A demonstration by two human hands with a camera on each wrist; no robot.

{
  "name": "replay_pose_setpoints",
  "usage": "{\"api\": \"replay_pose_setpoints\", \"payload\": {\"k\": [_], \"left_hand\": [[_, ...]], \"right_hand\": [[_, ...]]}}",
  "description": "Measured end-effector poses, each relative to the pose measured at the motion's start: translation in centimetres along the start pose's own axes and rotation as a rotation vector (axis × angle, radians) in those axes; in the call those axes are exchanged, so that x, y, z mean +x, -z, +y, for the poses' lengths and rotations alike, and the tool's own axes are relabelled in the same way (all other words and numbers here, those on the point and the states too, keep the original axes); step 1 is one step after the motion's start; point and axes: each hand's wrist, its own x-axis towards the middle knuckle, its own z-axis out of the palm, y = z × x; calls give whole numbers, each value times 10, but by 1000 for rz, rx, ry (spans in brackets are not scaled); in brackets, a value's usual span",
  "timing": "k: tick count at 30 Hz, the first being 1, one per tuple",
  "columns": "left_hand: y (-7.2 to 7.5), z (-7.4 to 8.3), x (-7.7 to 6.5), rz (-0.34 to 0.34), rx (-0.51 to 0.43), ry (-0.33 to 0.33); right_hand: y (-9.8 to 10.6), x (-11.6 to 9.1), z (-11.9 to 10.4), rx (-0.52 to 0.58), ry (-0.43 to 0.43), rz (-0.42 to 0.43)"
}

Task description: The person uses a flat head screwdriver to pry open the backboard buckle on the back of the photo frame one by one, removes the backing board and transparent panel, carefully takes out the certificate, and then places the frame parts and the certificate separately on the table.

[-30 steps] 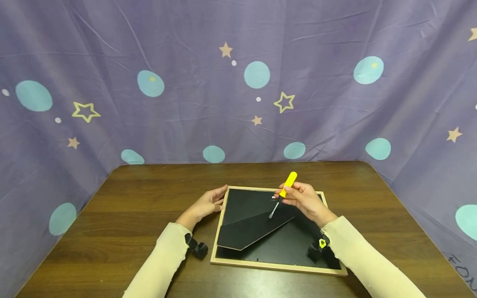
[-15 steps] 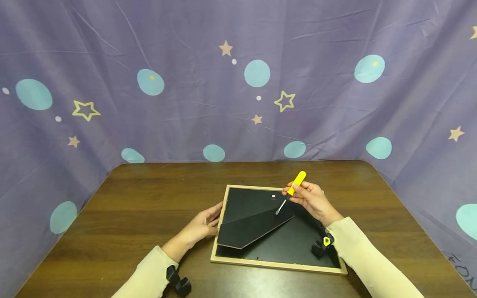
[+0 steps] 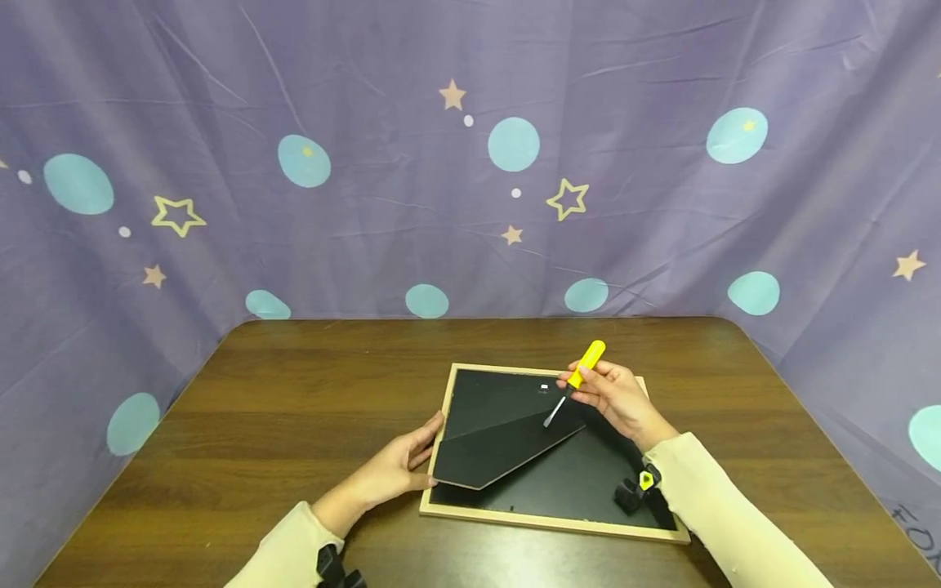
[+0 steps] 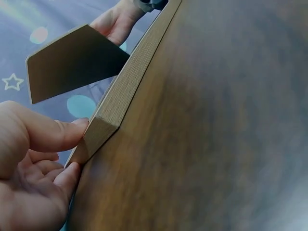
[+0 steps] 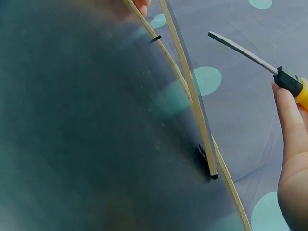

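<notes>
A picture frame (image 3: 551,523) with a pale wooden edge lies back side up on the table. Its black easel stand (image 3: 500,453) is propped up from the black backing board (image 3: 573,482). My left hand (image 3: 393,465) is at the frame's left edge; in the left wrist view its thumb and a finger pinch the edge by the corner. Between thumb and fingers my right hand (image 3: 613,400) holds a screwdriver (image 3: 586,364) by its yellow handle, the metal shaft slanting down over the stand. The right wrist view shows the screwdriver tip (image 5: 211,34) apart from the frame.
The brown wooden table (image 3: 294,392) reaches back to a purple curtain (image 3: 367,204) printed with stars and blue spots. A small metal hanger (image 3: 544,387) sits near the backing board's far edge. Small dark tabs (image 5: 155,39) stick out along the frame's inner rim.
My left hand has slid down the frame's left edge toward the near corner. The right hand and screwdriver have shifted slightly to the right. The frame has stayed in place.
</notes>
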Motion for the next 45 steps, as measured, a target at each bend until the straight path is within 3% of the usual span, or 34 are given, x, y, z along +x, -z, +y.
{"api": "replay_pose_setpoints", "payload": {"k": [8, 12, 18, 25, 29, 32, 35, 38, 42, 45], "left_hand": [[10, -2, 14, -37, -8, -9], [24, -3, 26, -70, -8, -14], [48, -3, 50, -139, -39, 35], [70, -7, 88, -244, 84, 10], [79, -8, 104, -237, 184, -21], [82, -8, 108, -218, 230, -42], [81, -8, 105, -162, 226, -62], [76, -8, 94, -39, 215, -56], [58, -6, 73, 267, 146, -14], [38, -4, 57, 519, 20, 26]], "right_hand": [[1, -2, -1, 12, 13, 8], [0, -1, -1, 16, 2, -8], [-2, 1, 1, 19, -9, -26], [-13, 6, 6, 23, -27, -16], [-23, 10, 10, 3, -57, -19], [-30, 13, 14, -21, -73, -19], [-34, 15, 16, -34, -80, -16], [-33, 14, 16, -38, -82, -13], [-29, 10, 13, -27, -74, 7], [-26, 8, 11, -19, -67, 11]]}}
